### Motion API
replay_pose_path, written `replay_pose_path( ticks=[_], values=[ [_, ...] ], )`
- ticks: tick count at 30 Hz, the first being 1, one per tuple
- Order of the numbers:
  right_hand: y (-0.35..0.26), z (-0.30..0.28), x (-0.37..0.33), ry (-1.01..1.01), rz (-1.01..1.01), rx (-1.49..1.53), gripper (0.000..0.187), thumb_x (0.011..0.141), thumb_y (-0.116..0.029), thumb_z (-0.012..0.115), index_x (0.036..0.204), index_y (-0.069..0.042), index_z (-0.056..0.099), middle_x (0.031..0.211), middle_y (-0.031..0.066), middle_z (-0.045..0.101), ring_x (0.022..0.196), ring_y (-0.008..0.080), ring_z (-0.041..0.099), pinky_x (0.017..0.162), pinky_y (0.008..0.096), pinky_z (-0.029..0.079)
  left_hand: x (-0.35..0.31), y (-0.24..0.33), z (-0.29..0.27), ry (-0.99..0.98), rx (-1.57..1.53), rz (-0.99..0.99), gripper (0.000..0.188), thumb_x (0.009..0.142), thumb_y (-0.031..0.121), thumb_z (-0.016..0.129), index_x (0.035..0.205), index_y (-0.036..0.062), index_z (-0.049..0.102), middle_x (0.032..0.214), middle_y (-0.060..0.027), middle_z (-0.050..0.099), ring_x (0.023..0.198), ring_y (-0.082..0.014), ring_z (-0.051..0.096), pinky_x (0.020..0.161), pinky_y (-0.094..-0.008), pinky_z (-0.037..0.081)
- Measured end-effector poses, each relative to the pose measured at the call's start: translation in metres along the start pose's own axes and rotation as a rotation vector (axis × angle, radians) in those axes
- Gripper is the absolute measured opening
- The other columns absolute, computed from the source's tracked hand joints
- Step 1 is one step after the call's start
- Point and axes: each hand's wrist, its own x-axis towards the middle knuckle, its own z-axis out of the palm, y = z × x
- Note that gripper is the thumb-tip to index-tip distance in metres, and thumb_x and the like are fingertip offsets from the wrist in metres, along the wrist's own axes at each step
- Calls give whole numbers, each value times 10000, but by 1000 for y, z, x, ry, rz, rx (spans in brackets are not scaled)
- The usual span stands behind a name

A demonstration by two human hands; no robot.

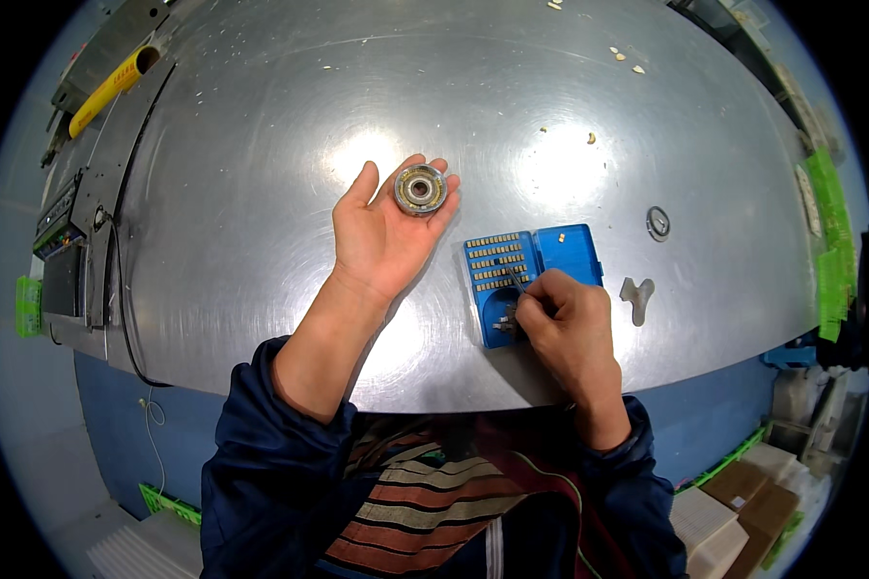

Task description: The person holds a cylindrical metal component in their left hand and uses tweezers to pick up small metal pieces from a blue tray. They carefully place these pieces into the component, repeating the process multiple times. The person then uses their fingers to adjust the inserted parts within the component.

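Note:
Palm up over the metal table, my left hand [377, 236] supports a round metal part [421, 189] on its fingers; it looks like a bearing with rings and a centre hole. The thumb points away from the part. My right hand [572, 323] pinches thin tweezers [518, 282], mostly hidden by its fingers. Their tip is over an open blue plastic case [475, 309]. Rows of small tan and dark blocks [493, 253] fill the case's slotted upper part. Small metal pieces [502, 323] lie in its rounded compartment, partly covered by my right hand.
Right of the case are a metal ring [658, 224] and a flat three-armed metal piece [637, 300]. Small pale scraps [638, 69] lie on the far table [261, 145]. A yellow tube [112, 93] and a black cable [118, 280] are at left.

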Motion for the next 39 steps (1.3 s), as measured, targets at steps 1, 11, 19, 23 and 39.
replay_pose_path(
  ticks=[1,11,19,23,39],
  values=[
    [0,0,0,-1,1,1,88,727,-48,629,660,1,601,523,146,564,432,253,569,452,334,450,0,0,0,-2,-1,0,491,1019,402,294,1279,-1,399,1305,-211,425,1272,-359,398,1090,-451,345],
    [-1,0,0,1,18,1,89,732,-58,626,674,6,604,528,145,568,435,252,568,461,335,452,0,0,0,0,-10,1,502,1020,401,290,1292,-9,389,1322,-219,413,1276,-368,396,1089,-461,352],
    [-5,0,-1,-16,29,40,85,744,-53,622,699,17,611,551,148,581,453,241,579,472,325,452,1,1,-1,-1,-26,-1,516,1021,397,290,1321,-16,366,1348,-235,389,1296,-390,370,1087,-484,358],
    [-6,0,0,-31,47,33,82,744,-46,622,697,20,609,554,149,584,451,235,579,471,322,451,1,1,-1,-2,-38,-3,514,1021,401,288,1313,-15,368,1341,-235,391,1294,-392,373,1085,-485,361],
    [-10,0,-7,-78,35,25,95,768,-39,615,750,55,624,550,92,578,493,96,516,473,251,402,1,1,-1,-6,-19,2,520,1020,403,285,1324,-13,360,1353,-237,383,1299,-393,370,1083,-480,370]
  ],
)
